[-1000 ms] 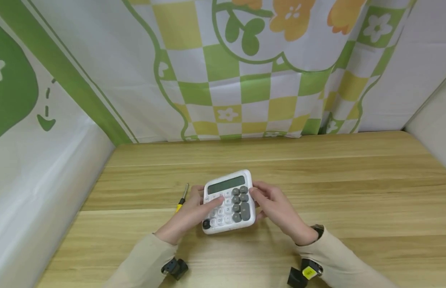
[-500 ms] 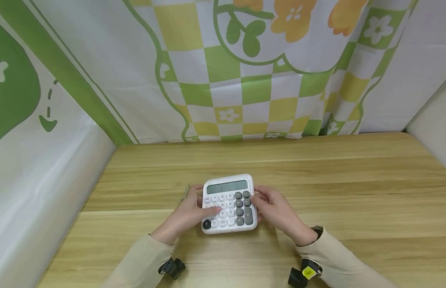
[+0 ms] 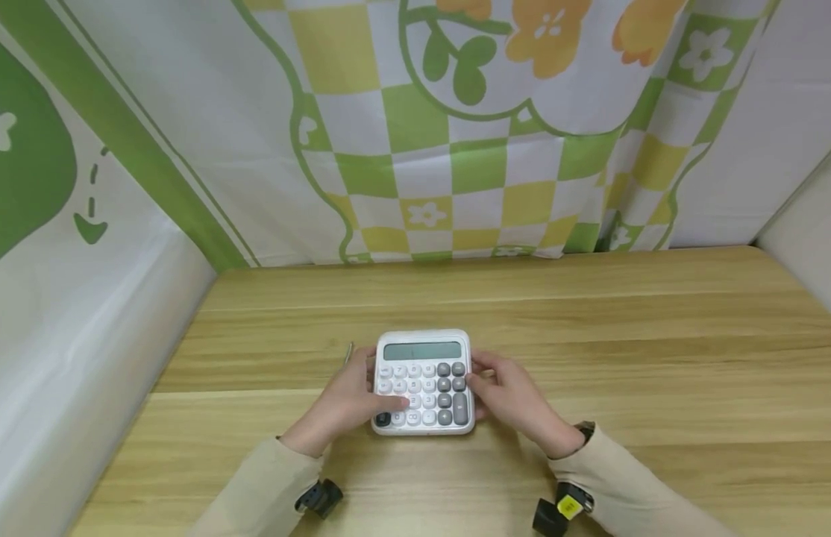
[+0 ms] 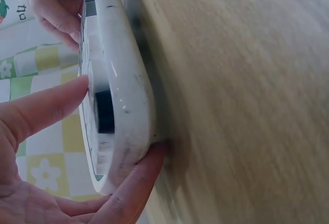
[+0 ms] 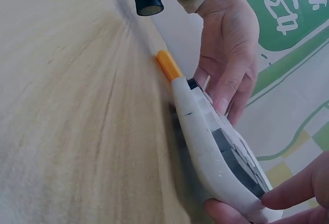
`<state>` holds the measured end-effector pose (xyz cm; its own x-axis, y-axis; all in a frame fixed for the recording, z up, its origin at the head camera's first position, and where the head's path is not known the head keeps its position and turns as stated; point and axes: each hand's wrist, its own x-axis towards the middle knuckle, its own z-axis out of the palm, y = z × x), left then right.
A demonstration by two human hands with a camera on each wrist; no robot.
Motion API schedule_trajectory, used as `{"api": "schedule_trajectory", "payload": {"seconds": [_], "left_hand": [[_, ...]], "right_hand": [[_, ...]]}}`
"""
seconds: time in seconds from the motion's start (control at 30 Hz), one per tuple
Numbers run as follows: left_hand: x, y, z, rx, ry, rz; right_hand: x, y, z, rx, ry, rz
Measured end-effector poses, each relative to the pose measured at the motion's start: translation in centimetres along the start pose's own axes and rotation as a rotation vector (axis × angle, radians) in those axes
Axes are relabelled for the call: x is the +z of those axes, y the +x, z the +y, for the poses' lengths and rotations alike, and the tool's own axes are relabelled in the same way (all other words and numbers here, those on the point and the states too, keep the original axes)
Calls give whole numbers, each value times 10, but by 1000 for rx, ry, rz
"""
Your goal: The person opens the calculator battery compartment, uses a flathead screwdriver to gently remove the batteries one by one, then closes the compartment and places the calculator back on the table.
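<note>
A white calculator with white and grey keys and one black key is held face up between both hands. My left hand grips its left side, the thumb lying over the lower keys and a finger under the edge, as the left wrist view shows. On the opposite side my right hand pinches the edge, thumb beside the grey keys and a fingertip below. The calculator's body is very close to the tabletop; whether its underside touches the wood I cannot tell.
Behind the left hand lies a screwdriver, its metal shaft partly covered and its yellow handle showing in the right wrist view. The wooden table meets a patterned green, yellow and white cloth at the back.
The calculator has turned from tilted to nearly square and come down towards the table. My left thumb has slid lower across the keys. The left hand now covers more of the screwdriver.
</note>
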<state>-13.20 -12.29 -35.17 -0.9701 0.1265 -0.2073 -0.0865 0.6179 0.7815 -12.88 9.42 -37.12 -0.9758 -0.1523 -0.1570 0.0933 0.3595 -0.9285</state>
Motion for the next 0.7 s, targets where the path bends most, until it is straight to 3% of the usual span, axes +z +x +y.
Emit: {"api": "schedule_trajectory", "payload": {"seconds": [0.3, 0.7], "left_hand": [[1, 0, 1, 31, 71, 26], [2, -2, 3, 18, 151, 35]], "right_hand": [[4, 1, 2, -13, 7, 12], [6, 1, 3, -51, -89, 53]]}}
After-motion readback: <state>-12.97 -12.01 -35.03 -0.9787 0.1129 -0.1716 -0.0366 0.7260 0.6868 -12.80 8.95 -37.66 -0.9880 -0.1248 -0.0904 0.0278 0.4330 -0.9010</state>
